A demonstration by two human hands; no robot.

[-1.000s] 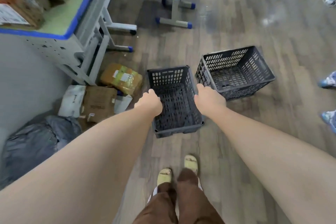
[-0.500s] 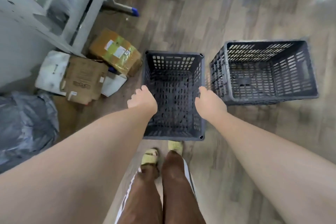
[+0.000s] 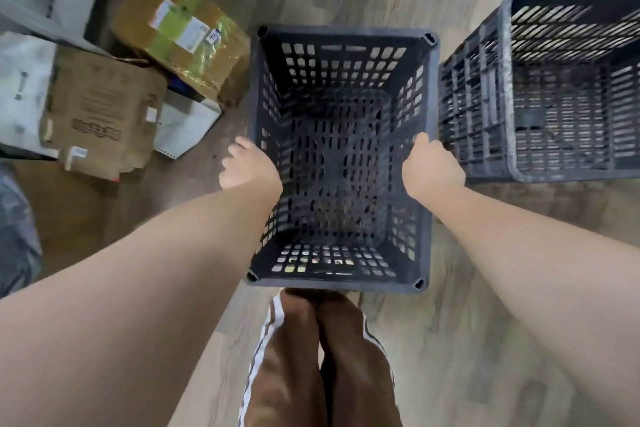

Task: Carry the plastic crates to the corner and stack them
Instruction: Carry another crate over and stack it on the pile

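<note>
A dark grey slotted plastic crate (image 3: 341, 38) sits straight below me on the wooden floor, empty and open side up. My left hand (image 3: 249, 168) lies against the outside of its left rim with the fingers curled over the edge. On the right rim, my right hand (image 3: 433, 168) is closed. A second, larger dark crate (image 3: 512, 87) stands on the floor just to the right, almost touching the first.
Cardboard boxes (image 3: 104, 107) and a taped yellow parcel (image 3: 180, 35) lie on the floor to the left of the crate. A grey bag (image 3: 14, 229) shows at the left edge. My brown trouser legs (image 3: 318, 357) are directly behind the crate.
My view has dropped closer over the near crate, which now fills more of the frame. Both hands stay on its side rims.
</note>
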